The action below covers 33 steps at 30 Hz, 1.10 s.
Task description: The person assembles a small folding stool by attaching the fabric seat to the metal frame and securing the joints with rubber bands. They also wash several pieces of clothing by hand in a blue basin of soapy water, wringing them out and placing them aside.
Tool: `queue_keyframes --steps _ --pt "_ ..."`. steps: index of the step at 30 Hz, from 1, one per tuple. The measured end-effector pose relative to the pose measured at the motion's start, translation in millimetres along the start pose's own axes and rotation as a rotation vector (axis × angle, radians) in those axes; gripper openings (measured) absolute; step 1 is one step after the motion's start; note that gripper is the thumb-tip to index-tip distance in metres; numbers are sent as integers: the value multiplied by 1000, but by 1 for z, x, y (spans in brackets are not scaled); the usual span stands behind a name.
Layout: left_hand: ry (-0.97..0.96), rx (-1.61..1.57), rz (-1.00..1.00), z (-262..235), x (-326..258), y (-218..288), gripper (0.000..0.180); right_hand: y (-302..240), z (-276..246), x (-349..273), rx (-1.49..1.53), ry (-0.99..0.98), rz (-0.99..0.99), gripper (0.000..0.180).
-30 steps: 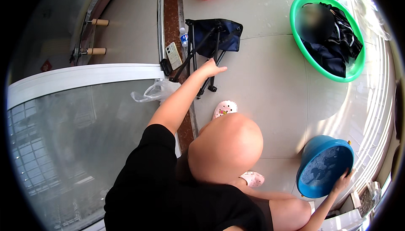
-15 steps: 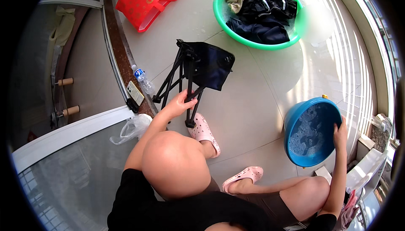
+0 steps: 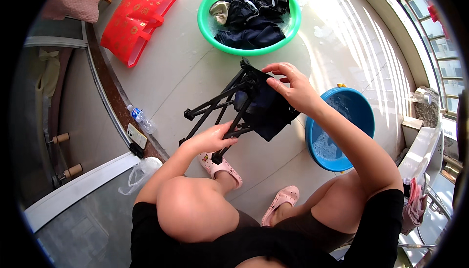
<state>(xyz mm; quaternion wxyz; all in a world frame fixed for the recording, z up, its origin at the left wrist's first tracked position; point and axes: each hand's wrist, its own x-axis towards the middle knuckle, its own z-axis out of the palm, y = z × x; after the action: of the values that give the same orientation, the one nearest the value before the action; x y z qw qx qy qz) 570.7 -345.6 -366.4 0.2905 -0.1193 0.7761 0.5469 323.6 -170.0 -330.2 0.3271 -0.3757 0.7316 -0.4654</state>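
No wording can be read with certainty. Gold figures and round motifs are printed on the red carrier bag (image 3: 138, 21) at far left. A blue label (image 3: 136, 113) is wrapped round the clear plastic bottle (image 3: 146, 123) at left, nearer than the bag; its lettering is too small to be deciphered.

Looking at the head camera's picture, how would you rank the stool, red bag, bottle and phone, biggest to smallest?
1. Stool: looks largest, though it seems nearer the camera, which may exaggerate it.
2. Red bag.
3. Bottle and phone: too alike to rank surely.
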Motion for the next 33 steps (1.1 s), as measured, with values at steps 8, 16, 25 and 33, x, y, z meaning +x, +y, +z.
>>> queue_keyframes --steps 8,16,25,33 --pt "126 185 16 7 12 13 36 -40 40 1 -350 19 -283 20" --pt "579 -35 163 26 -2 -32 31 -87 63 6 -170 -117 -553 52" --pt "1096 -89 264 11 67 -79 28 -76 115 47 -569 251 -962 20" --pt "926 -259 94 -9 59 -68 33 -53 113 55 -552 102 -1025 39"
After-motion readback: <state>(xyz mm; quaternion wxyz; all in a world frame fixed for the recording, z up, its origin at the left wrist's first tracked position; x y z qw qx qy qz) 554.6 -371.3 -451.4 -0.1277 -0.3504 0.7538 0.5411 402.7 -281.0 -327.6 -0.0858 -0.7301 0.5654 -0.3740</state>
